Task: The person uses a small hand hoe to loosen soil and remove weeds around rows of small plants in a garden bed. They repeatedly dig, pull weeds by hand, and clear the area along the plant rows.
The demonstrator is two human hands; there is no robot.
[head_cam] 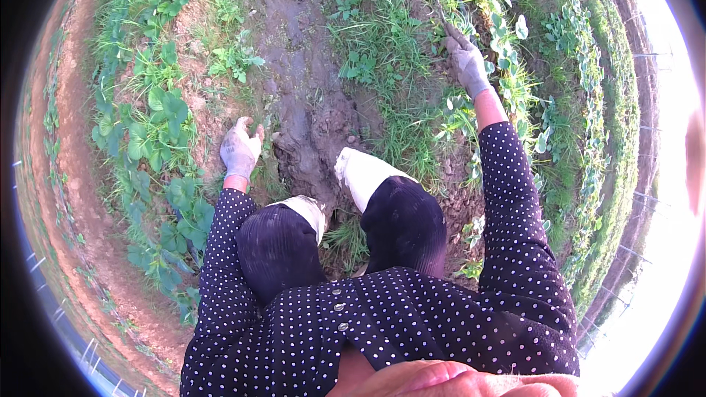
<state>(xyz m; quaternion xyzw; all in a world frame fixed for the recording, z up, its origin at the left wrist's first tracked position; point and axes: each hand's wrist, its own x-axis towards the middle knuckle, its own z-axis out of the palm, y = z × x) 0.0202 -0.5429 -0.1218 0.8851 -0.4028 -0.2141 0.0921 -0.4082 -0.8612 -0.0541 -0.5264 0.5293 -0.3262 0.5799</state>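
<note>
My right hand, in a dirty pale glove, is closed around the end of a long thin tool with a dark, muddy handle. The tool reaches up and away to the left, among grass and leafy plants; its far end is not clear, so its kind cannot be told. My left hand, in a muddy pale glove, holds nothing, with fingers apart and slightly curled, above the soil edge beside the left row of broad-leaved green plants.
A wet, muddy furrow runs between the rows, with my white boots in it. Grass and weeds grow along its right side. More crop rows lie to the right, and bare reddish soil to the left.
</note>
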